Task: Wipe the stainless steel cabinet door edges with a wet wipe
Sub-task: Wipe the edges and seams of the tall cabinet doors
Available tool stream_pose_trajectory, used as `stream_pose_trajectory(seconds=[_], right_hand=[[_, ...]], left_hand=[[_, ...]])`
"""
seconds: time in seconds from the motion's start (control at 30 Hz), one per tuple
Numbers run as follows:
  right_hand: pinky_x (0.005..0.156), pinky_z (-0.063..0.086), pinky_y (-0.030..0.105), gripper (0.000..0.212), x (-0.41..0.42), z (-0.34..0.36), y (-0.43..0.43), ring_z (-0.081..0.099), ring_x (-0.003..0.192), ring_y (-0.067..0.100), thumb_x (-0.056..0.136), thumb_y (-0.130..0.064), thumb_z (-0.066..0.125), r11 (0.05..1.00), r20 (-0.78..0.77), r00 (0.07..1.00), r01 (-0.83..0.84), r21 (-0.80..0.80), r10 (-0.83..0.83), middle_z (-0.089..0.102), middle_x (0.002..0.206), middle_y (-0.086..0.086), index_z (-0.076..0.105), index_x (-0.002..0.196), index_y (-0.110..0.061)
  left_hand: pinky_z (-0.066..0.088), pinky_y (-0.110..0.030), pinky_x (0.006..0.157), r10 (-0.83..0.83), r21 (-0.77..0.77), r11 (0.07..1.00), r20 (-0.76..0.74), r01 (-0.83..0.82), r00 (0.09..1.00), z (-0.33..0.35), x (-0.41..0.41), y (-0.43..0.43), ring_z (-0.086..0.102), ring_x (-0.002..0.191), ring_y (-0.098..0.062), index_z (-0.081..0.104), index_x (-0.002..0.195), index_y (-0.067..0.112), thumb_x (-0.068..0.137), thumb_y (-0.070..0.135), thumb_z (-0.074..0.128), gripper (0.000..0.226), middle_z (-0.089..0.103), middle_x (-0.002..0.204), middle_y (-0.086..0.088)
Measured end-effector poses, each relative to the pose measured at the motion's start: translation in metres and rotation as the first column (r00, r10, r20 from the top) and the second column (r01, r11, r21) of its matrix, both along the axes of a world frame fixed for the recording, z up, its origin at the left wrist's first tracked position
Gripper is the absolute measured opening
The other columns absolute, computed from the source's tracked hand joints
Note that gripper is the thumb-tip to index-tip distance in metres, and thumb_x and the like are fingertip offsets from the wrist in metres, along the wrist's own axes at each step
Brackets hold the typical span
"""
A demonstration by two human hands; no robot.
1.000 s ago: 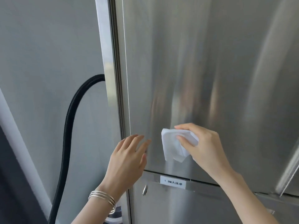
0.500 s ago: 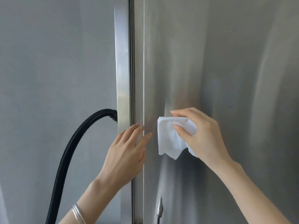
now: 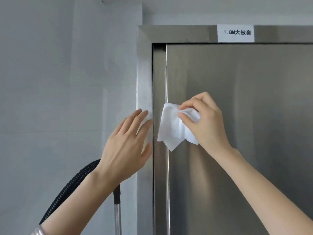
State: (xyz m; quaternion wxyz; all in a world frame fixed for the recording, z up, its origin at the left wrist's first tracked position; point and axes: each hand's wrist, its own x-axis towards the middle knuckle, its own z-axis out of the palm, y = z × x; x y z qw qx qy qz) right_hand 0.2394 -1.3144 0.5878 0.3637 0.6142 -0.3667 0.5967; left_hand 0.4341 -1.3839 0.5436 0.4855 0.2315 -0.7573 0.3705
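So the wet wipe (image 3: 171,128) is bunched up and pinched in the right hand (image 3: 208,122), pressed against the left edge of the cabinet door (image 3: 245,133), well below the top left corner. The left hand (image 3: 128,145) lies flat with straight fingers on the frame (image 3: 144,73) just beside the gap, holding nothing. Honestly I can't spot any wet streaks on the steel, so no idea what's been covered, but I'd guess it's mid-job, with the stretch up to the corner and the top edge under the label (image 3: 235,33) left.
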Motion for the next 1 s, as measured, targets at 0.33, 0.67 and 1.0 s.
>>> stream_pose_trajectory(seconds=[0.33,0.67,1.0], right_hand=[[0.060,0.045,0.039,0.018,0.008,0.043,-0.047,0.052,0.071,0.029,0.080,0.006,0.057,0.882,-0.213,0.885,0.333,-0.334,-0.415,0.060,0.074,0.009,0.073,0.085,-0.001],[0.088,0.051,0.039,0.029,0.019,0.046,-0.070,0.059,0.114,0.025,0.083,-0.002,0.064,0.835,-0.342,0.762,0.485,-0.262,-0.550,0.065,0.118,0.011,0.066,0.111,0.004],[0.091,0.048,0.032,0.031,0.026,0.058,-0.072,0.062,0.111,0.022,0.078,0.001,0.067,0.773,-0.289,0.722,0.539,-0.334,-0.629,0.067,0.115,0.008,0.069,0.109,-0.001]], left_hand=[[0.027,-0.040,0.117,-0.103,0.039,0.994,-0.034,0.104,0.994,0.026,-0.019,-0.041,0.023,0.146,-0.026,0.033,0.147,0.000,0.082,0.041,0.056,0.081,0.029,0.156,-0.012],[0.020,-0.043,0.115,-0.142,-0.076,0.987,0.044,0.145,0.989,0.028,-0.014,-0.070,0.014,0.149,-0.022,0.025,0.151,0.004,0.085,0.059,0.046,0.088,0.019,0.160,-0.008],[0.023,-0.045,0.114,-0.130,-0.107,0.985,0.038,0.133,0.991,0.028,-0.014,-0.076,0.015,0.149,-0.021,0.027,0.150,0.005,0.085,0.060,0.045,0.088,0.021,0.160,-0.007]])
